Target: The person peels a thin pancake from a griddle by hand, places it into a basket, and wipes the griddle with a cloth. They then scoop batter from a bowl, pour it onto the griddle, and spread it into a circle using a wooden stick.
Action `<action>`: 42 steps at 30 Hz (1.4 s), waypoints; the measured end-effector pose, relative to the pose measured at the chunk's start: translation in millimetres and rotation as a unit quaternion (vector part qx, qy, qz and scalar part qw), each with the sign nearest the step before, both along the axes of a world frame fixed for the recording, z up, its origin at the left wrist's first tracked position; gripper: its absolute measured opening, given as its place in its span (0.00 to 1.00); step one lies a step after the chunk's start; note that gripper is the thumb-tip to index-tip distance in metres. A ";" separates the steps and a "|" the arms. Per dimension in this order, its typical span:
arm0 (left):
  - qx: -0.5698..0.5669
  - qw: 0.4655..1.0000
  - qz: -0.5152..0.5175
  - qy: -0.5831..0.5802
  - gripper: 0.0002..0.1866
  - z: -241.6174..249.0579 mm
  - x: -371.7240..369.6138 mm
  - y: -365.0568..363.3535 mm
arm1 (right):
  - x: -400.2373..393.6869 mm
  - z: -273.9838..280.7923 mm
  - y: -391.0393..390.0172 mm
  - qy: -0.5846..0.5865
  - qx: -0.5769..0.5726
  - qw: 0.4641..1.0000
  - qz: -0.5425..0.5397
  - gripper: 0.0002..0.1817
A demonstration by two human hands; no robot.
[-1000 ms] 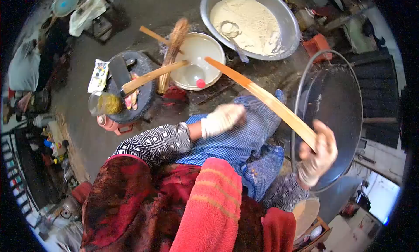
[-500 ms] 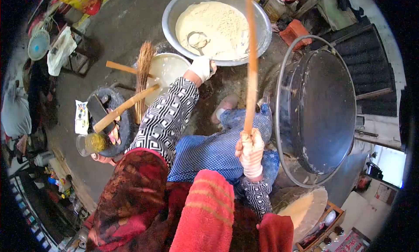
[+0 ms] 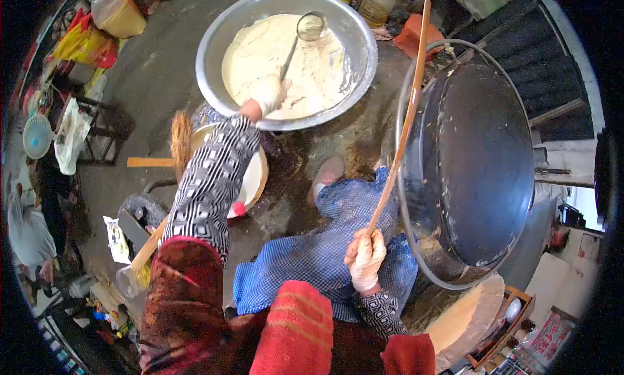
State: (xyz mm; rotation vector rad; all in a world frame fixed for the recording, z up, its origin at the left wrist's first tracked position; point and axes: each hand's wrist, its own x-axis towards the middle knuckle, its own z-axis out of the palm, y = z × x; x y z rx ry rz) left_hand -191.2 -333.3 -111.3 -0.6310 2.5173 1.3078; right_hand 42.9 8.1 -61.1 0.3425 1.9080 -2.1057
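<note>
My left hand [image 3: 270, 94], in a white glove, is closed round the handle of a metal ladle [image 3: 311, 26]. Its round bowl, with batter in it, lies over the right part of the pale batter [image 3: 260, 56] in a wide metal basin [image 3: 208, 63]. My right hand [image 3: 366, 257], also gloved, grips the lower end of a long thin wooden stick [image 3: 403, 131], which points up past the rim of a round black griddle [image 3: 484, 160]. Below the basin, my left sleeve partly covers a pale bucket [image 3: 255, 177].
A metal hoop [image 3: 404, 199] surrounds the griddle. To the left are a straw brush [image 3: 181, 138], a wooden handle [image 3: 151, 162] and a clear cup [image 3: 129, 281]. A round tray of thin sheets [image 3: 465, 320] is at lower right, beside a wooden box [image 3: 520, 316].
My left hand and the ladle have moved up and left over the basin, the ladle's bowl swinging to the right side. The stick now tilts to the right. The whole view has shifted.
</note>
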 end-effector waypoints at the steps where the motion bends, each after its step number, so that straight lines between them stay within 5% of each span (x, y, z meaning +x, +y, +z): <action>1: 0.002 1.000 -0.006 0.004 0.28 -14.6 -27.5 -13.6 | 1.0 -2.7 0.2 -0.001 -0.006 1.000 -0.008 0.08; 2: -0.215 0.973 -0.054 0.071 0.28 -39.4 -54.8 -26.1 | -0.5 -3.8 0.6 -0.001 0.001 1.000 -0.009 0.08; 4: -0.416 0.892 -0.104 0.141 0.29 -39.6 -78.3 -15.8 | -1.5 0.6 -2.2 0.007 0.018 1.000 -0.011 0.08; 6: -0.200 0.980 0.006 -0.006 0.33 -38.8 -99.3 -0.8 | -3.6 -0.9 -2.8 0.033 0.035 0.999 -0.007 0.08; 9: -0.200 0.975 -0.084 0.052 0.37 -70.8 -79.5 -11.7 | -4.8 1.6 -4.1 0.009 0.024 0.999 -0.034 0.08; 11: -0.276 0.958 -0.069 0.039 0.31 -40.2 -53.2 -4.5 | -6.8 -0.9 -2.8 0.015 0.027 0.999 -0.025 0.08; 13: -0.333 0.905 -0.260 0.049 0.27 -72.7 -33.5 -37.9 | -6.1 -4.7 -4.7 0.042 0.051 0.997 -0.035 0.11; 15: -0.436 0.834 -0.322 0.104 0.31 -75.5 -9.5 -50.0 | -9.1 -1.8 -7.5 0.044 0.044 0.998 -0.025 0.10; 17: -0.431 0.785 -0.440 -0.071 0.36 0.3 39.2 -36.5 | -9.5 2.7 -9.8 0.035 0.038 0.998 -0.019 0.09; 19: -0.410 0.778 -0.476 0.024 0.38 -11.4 75.2 -58.3 | -7.1 -3.5 -7.7 0.049 0.036 0.998 -0.016 0.09; 21: -0.064 0.946 -0.286 -0.137 0.31 14.1 96.9 -35.9 | -0.6 -8.5 -4.7 0.052 0.024 0.998 -0.018 0.09; 22: 0.069 0.969 -0.146 -0.188 0.29 39.3 107.3 -17.8 | -0.3 -6.6 -5.6 0.044 0.019 0.999 -0.022 0.10; 23: 0.088 0.956 -0.198 -0.199 0.28 48.7 112.8 -11.3 | -4.0 -4.6 -7.7 0.046 0.017 0.999 -0.022 0.10; 25: 0.225 0.958 -0.125 -0.127 0.24 36.7 115.7 11.0 | -4.3 -1.9 -7.7 0.056 0.035 0.998 -0.002 0.09; 26: 0.286 0.946 -0.118 -0.096 0.13 21.2 109.9 14.6 | -3.9 -4.2 -7.6 0.060 0.036 0.998 -0.001 0.09; 27: 0.425 0.895 -0.016 -0.135 0.08 11.4 104.1 26.8 | -3.1 -4.2 -7.5 0.063 0.037 0.997 -0.003 0.09; 29: 0.689 0.669 0.167 -0.223 0.11 -7.5 91.8 49.3 | -5.5 -1.7 -8.3 0.036 0.021 0.999 -0.001 0.09; 31: 0.845 0.431 0.114 -0.297 0.12 -31.1 87.8 68.8 | -7.0 1.5 -9.4 0.048 0.019 0.999 -0.003 0.09; 33: 0.874 0.399 0.126 -0.245 0.16 -27.2 100.1 101.3 | -8.7 5.4 -7.4 0.009 -0.017 1.000 -0.003 0.10; 36: 0.880 0.441 0.012 -0.177 0.17 -28.2 129.6 111.9 | -3.2 23.1 -3.3 -0.015 -0.026 0.999 -0.030 0.10; 37: 0.887 0.414 0.070 -0.191 0.18 -27.8 139.1 107.0 | 1.1 24.6 -0.9 -0.017 -0.026 0.998 -0.047 0.10; 39: 0.893 0.396 0.029 -0.211 0.19 -12.8 167.5 100.4 | 15.6 31.8 19.8 0.000 -0.021 0.996 -0.082 0.09; 41: 0.881 0.425 0.053 -0.201 0.20 -18.8 192.1 80.4 | 26.9 36.6 41.2 0.060 -0.067 0.989 -0.119 0.08; 42: 0.839 0.503 0.094 -0.186 0.19 -14.3 202.2 64.4 | 29.0 37.8 55.7 0.043 -0.035 0.989 -0.135 0.07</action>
